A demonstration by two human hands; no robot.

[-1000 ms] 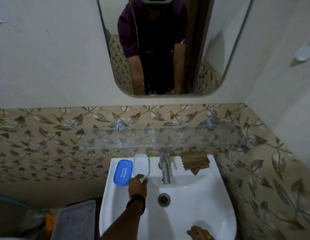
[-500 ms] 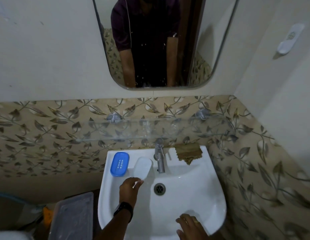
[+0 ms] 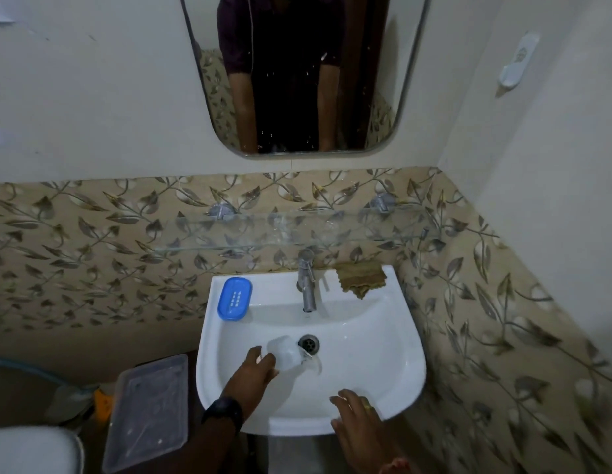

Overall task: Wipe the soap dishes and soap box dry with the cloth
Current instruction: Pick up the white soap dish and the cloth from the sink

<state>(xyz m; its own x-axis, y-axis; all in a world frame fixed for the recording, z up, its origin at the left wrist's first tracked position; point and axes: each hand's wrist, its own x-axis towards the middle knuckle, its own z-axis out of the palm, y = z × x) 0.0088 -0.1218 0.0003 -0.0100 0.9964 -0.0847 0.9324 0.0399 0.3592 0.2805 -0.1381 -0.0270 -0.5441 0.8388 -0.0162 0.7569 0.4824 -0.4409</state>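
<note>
My left hand grips a clear white soap dish over the sink bowl, just left of the drain; the dish is tilted and water runs off its lower edge. A blue soap dish lies on the sink's back left ledge. A brown-green cloth sits crumpled on the back right ledge. My right hand hovers open above the sink's front rim, fingers spread, holding nothing.
The white sink has a steel tap at the back centre. A glass shelf hangs above it under a mirror. A clear plastic box lid lies left of the sink, near a toilet's white edge.
My left hand lifted the clear white dish off the back ledge and brought it down over the bowl near the drain. My right hand rose further into view.
</note>
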